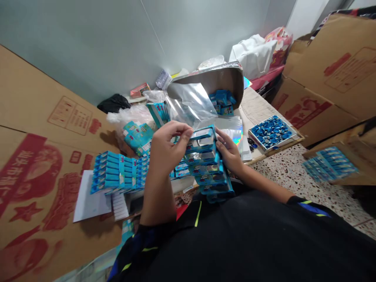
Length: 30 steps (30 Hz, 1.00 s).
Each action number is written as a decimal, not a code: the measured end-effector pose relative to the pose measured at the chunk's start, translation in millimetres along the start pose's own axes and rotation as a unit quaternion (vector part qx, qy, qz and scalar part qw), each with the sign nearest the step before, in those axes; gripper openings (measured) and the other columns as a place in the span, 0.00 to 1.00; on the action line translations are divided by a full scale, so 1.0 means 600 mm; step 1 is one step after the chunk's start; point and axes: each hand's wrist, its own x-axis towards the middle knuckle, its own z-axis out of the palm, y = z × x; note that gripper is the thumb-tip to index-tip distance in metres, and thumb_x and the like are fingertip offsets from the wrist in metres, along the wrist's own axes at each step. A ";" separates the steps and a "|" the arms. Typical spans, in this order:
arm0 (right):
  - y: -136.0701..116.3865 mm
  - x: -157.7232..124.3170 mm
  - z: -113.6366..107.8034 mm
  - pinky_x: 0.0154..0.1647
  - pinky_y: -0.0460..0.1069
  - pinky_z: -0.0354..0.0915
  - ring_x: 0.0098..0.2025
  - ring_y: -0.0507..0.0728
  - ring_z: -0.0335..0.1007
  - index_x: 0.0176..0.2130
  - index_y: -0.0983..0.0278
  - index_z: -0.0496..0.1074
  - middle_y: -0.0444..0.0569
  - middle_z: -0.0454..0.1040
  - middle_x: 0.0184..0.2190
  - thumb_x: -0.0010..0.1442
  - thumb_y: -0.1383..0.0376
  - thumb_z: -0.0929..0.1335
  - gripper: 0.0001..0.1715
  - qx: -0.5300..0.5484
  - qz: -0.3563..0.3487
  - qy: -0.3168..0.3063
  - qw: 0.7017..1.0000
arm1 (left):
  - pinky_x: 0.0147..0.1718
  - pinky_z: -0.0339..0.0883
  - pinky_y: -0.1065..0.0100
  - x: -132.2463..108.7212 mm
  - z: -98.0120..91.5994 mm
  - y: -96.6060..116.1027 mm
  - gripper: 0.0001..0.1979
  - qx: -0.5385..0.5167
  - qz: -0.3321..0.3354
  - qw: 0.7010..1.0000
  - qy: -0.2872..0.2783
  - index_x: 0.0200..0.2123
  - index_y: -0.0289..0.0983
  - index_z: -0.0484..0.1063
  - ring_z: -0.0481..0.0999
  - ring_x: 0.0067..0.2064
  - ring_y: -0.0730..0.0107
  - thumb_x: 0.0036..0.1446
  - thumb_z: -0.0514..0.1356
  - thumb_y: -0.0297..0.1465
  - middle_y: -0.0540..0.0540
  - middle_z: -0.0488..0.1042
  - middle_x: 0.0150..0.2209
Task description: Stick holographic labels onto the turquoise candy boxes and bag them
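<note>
My left hand (169, 147) has its fingers curled against the left edge of the top blue blister pack (201, 141). That pack lies on a loose, tilted stack of similar blue packs (210, 168). My right hand (229, 150) grips the stack's right side near the top. Just beyond my right fingers lies a rainbow-sheened disc (236, 135). Left of my left forearm, a block of blue packs (114, 174) stands in tight rows. My forearms and dark shirt hide the stack's lower end.
A curved metal scoop (211, 80) holds more blue packs behind a clear plastic bag (188, 103). A tray of blue round caps (272, 132) sits on the right. Large printed cardboard sheets (49, 121) flank the work surface, and a speckled terrazzo floor (293, 176) shows to the right.
</note>
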 end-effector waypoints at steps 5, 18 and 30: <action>-0.001 0.002 0.005 0.56 0.57 0.72 0.53 0.57 0.74 0.65 0.45 0.69 0.46 0.78 0.55 0.69 0.53 0.69 0.26 0.000 0.006 0.011 1.000 | 0.42 0.74 0.66 -0.002 0.015 -0.007 0.06 0.072 0.049 0.996 0.018 0.39 0.39 0.79 0.78 0.40 0.68 0.67 0.60 0.30 0.47 0.79 0.37; -0.016 0.001 0.021 0.64 0.63 0.69 0.60 0.61 0.71 0.64 0.50 0.70 0.46 0.74 0.62 0.70 0.51 0.67 0.26 -0.096 -0.016 0.018 0.995 | 0.35 0.70 0.65 0.026 0.025 -0.029 0.09 0.035 0.009 0.999 0.009 0.31 0.40 0.79 0.74 0.32 0.69 0.65 0.64 0.34 0.49 0.76 0.29; -0.029 0.003 0.030 0.46 0.55 0.76 0.44 0.57 0.74 0.63 0.50 0.68 0.47 0.77 0.47 0.70 0.50 0.66 0.24 -0.072 0.035 -0.007 0.997 | 0.41 0.72 0.64 -0.014 0.030 -0.038 0.06 0.059 0.129 0.988 0.054 0.39 0.42 0.81 0.77 0.37 0.67 0.66 0.64 0.35 0.48 0.78 0.35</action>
